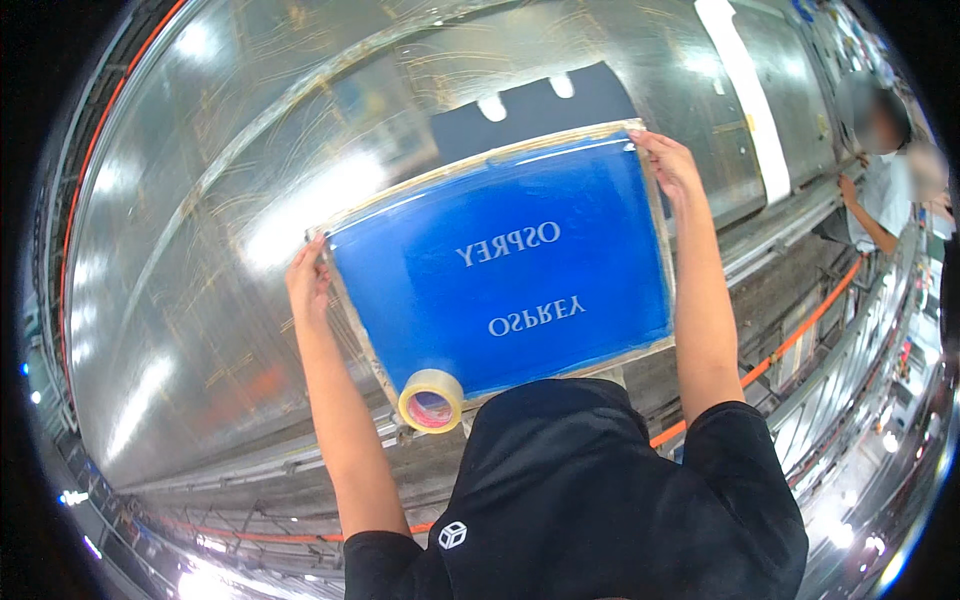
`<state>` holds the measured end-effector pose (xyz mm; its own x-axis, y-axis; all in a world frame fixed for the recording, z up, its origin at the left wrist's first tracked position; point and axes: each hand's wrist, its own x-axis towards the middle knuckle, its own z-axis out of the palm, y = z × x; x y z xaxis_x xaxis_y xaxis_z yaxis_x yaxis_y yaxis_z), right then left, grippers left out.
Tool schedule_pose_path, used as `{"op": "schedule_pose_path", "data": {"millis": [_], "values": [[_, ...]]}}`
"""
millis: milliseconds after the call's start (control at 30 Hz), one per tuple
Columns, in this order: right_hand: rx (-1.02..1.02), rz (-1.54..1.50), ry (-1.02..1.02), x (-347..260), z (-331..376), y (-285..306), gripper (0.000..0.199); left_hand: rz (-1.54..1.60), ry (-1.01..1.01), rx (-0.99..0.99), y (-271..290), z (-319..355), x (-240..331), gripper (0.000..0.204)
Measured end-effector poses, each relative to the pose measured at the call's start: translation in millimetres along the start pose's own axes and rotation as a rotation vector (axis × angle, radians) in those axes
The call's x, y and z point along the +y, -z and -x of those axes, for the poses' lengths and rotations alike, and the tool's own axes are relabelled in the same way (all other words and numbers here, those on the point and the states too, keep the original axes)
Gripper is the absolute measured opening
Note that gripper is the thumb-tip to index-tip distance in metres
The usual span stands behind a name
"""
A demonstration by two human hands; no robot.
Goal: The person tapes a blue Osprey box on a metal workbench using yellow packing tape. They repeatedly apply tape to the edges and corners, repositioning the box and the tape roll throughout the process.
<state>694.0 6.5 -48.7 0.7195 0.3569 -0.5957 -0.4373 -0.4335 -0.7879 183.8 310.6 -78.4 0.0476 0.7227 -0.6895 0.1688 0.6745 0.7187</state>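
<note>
A screen printing frame with a blue mesh and pale mirrored lettering lies tilted in front of my body. My left hand pinches its far left corner. At the far right corner, my right hand has its fingers closed on the rim. A roll of clear tape rests on the near left corner of the frame. Beyond the far edge, a dark flat piece with two pale notches shows, the rest of it covered by the frame.
The long shiny metal table stretches to the left and far side. A white strip crosses it at the right. A metal rail and an orange tube run along the near edge. Another person stands at the table's right.
</note>
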Motion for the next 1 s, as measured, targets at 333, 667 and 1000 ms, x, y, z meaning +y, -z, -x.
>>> {"op": "schedule_pose_path", "data": {"millis": [333, 667, 1000], "values": [[0.016, -0.142, -0.032, -6, 12, -7, 0.026, -0.067, -0.063, 0.008, 0, -7, -6, 0.028], [0.076, -0.051, 0.053, 2, 1, -8, 0.027, -0.001, -0.002, 0.036, 4, -15, -6, 0.029], [0.122, -0.020, 0.074, 2, 4, -11, 0.026, -0.025, -0.013, 0.066, -2, -10, -2, 0.033]]}}
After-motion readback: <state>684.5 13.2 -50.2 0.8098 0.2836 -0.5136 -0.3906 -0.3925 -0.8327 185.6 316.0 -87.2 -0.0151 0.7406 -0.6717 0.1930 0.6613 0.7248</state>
